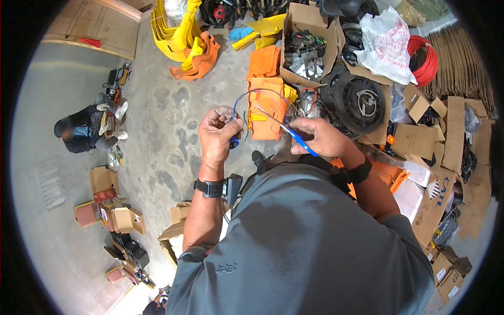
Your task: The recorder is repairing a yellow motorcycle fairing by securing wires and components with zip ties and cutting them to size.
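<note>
The room is a workshop with a stained grey concrete floor (157,142) and stock piled along the far and right sides. Nested yellow plastic panels (176,44) stand at the far side; orange plastic panels (266,107) lie just beyond the hands. To the right of these are an open cardboard box (332,39) of mixed parts, a black-tyred wheel (362,102) and a red coil (426,63). A co-worker (79,128) sits low at the left, well apart. The left hand (218,135) is closed, thumb and forefinger pinching a thin blue wire (235,101) that arcs up and over toward the right hand. A small round blue-and-dark item (234,143) shows at the left palm; its kind cannot be determined. The right hand (323,139) grasps a blue-handled tool (303,143) between thumb and fingers, its slender metal end directed up and leftward. Whether that end contacts the wire cannot be told.
</note>
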A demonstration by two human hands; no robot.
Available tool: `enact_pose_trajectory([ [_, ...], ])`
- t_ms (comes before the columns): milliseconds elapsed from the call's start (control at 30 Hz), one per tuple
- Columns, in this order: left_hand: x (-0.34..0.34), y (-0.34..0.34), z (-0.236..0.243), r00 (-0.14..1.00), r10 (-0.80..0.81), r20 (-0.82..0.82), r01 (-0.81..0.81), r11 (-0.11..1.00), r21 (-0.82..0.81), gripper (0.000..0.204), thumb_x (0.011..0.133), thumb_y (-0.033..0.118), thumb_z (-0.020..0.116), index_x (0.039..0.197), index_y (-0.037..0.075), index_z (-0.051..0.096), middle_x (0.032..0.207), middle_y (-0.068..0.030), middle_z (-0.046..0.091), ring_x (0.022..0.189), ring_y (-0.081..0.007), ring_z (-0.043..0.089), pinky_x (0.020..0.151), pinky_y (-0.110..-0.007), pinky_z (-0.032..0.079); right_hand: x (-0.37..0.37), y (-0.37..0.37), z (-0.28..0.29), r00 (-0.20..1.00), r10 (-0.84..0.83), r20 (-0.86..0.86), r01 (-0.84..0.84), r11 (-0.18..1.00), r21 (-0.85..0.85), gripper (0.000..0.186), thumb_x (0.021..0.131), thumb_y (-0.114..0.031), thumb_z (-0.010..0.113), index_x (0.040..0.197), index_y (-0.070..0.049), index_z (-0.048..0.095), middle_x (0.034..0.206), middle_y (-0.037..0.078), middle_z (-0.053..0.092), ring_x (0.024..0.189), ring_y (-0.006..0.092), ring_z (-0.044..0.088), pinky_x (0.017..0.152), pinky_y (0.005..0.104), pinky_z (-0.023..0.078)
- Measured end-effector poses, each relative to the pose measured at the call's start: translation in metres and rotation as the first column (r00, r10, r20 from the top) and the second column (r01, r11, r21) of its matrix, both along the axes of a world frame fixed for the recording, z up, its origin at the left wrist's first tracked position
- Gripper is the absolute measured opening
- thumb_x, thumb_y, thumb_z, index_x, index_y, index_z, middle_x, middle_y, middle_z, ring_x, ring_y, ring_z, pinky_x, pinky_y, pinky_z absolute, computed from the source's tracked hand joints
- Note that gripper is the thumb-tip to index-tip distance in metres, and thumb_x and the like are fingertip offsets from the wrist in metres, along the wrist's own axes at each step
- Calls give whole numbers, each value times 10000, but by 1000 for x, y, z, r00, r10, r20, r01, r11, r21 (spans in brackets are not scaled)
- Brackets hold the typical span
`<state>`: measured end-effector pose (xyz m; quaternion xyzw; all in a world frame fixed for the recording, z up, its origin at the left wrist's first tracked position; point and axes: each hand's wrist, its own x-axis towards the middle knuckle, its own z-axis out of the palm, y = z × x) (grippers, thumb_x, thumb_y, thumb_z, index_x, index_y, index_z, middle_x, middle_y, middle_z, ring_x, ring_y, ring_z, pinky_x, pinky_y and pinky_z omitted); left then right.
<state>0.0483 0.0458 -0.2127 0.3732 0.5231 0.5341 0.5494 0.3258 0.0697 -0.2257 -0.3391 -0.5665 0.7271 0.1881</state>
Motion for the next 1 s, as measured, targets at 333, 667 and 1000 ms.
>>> enact_pose_trajectory([
  [333, 7, -5, 5, 998, 51, -39, -51, 999, 11, 108, 837, 44, 664, 921, -18, 640, 754, -91, 653, 663, -163, 609, 631, -287, 494, 4, 3, 14, 999, -15, -51, 16, 1000, 9, 549, 773, -127, 807, 1235, 33, 557, 985, 42, 639, 916, 90, 587, 858, 263, 478],
  [667, -9, -4, -5, 981, 115, -154, -120, 993, -20, 130, 872, 114, 630, 828, -8, 639, 727, -59, 626, 659, -136, 573, 614, -265, 460, 95, 35, -21, 797, -429, 425, 259, 879, 401, 415, 755, -165, 771, 1084, 5, 583, 840, 105, 670, 645, 139, 626, 554, 277, 498],
  [1000, 24, 15, -24, 997, 76, -32, -79, 990, -115, 132, 911, 132, 612, 852, 14, 616, 728, -89, 616, 607, -169, 580, 572, -284, 467, 214, -48, -198, 623, -254, 739, 435, 899, -57, 441, 715, -317, 811, 960, 1, 627, 824, 177, 663, 700, 319, 662, 638, 418, 512],
])
